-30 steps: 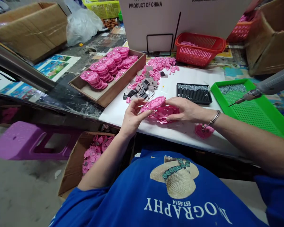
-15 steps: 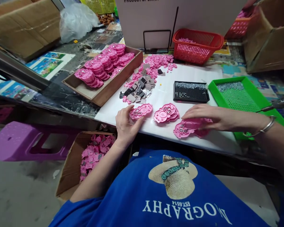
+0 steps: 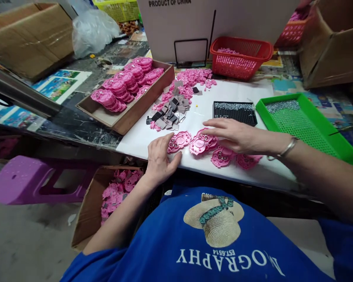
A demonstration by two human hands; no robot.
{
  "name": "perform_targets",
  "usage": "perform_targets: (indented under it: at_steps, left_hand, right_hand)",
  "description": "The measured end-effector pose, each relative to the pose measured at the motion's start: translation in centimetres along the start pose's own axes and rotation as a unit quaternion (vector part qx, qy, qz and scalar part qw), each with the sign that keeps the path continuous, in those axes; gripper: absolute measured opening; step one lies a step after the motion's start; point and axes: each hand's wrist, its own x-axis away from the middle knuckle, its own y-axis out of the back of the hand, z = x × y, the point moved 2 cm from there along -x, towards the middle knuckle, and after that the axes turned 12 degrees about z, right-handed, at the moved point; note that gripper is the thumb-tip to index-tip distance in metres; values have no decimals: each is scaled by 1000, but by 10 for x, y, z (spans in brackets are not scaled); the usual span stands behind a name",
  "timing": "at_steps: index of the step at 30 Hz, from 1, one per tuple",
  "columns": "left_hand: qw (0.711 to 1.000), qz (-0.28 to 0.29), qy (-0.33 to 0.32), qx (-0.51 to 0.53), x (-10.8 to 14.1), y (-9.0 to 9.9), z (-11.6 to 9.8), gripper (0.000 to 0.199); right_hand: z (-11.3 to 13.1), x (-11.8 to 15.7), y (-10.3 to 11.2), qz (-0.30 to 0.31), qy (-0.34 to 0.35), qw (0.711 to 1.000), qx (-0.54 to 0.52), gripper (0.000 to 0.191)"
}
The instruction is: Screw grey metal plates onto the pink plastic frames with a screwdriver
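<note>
My left hand [image 3: 161,156] rests on the white board [image 3: 238,88], thumb spread from the fingers. Its fingertips are at the left edge of a scalloped pink plastic part [image 3: 182,139] carrying small shiny pieces. My right hand [image 3: 233,135] hovers with fingers stretched leftward over a small pile of pink parts [image 3: 197,145] and partly covers it. Whether its fingertips touch the pile I cannot tell. Below this hand lie another pink part [image 3: 220,158] with shiny round pieces and a further pink part [image 3: 248,160] at its right.
A wooden tray [image 3: 126,124] holds stacked pink parts. Grey and black squares [image 3: 169,113] lie before small pink pieces [image 3: 194,77]. A black screw tray [image 3: 234,113], a green tray [image 3: 308,125] and a red basket [image 3: 238,64] stand beyond my hands. A carton [image 3: 86,207] sits below left.
My right hand has moved left from the right-hand pink parts to over the middle pile, uncovering those parts. My left hand has opened a little at the left pink part.
</note>
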Motion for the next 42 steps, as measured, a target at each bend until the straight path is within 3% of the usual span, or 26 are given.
perform_targets:
  at_steps: [5,9,12,15,20,24,28,32,38,42]
  left_hand:
    - [1000,3,5,-28,-5,-1,-1,48]
    - [998,14,9,-62,-9,-4,-3,53]
    - [996,11,-6,-85,-11,-3,-8,55]
    - [996,-2,-45,-80,-14,2,-17,53]
    - [988,65,-115,-81,-28,-1,-34,57]
    - [980,117,-134,-91,-39,-9,-40,56]
    - [983,105,-126,-82,-41,-12,-40,51]
    - [988,82,-116,-61,-39,-13,-36,53]
    - [995,33,-89,7,-39,-6,-26,55]
    - [995,-6,-76,57,-34,8,-14,54]
  right_hand:
    - [-6,-31,-8,64,21,997,34,51]
    - [-8,-25,-1,43,-1,999,1,48]
    - [0,-4,10,-24,-53,998,-21,51]
    - [16,29,16,-121,-147,982,-14,53]
    - [49,87,-8,-204,-331,920,57,49]
    - [74,118,-44,-197,-442,867,122,49]
    - [93,133,-69,-192,-502,829,157,50]
    - [95,141,-83,-165,-545,799,192,50]
    - [79,139,-94,-136,-531,805,226,46]
    - [82,138,-90,-128,-526,814,209,51]
